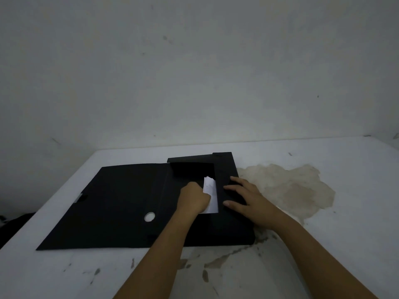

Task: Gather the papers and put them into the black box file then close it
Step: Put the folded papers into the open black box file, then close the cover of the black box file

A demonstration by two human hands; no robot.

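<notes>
The black box file (112,203) lies open on the white table, its cover spread flat to the left with a round finger hole. White papers (211,194) sit in its right half, mostly covered by black flaps. My left hand (194,199) is curled on the papers' left edge, pressing or holding them. My right hand (248,199) rests with spread fingers flat on the right side flap, just right of the papers.
The white table (356,173) has a large tan stain (291,186) right of the file and dark scuffs near its front edge. A pale wall stands close behind. Something dark lies beyond the table's left edge (13,225).
</notes>
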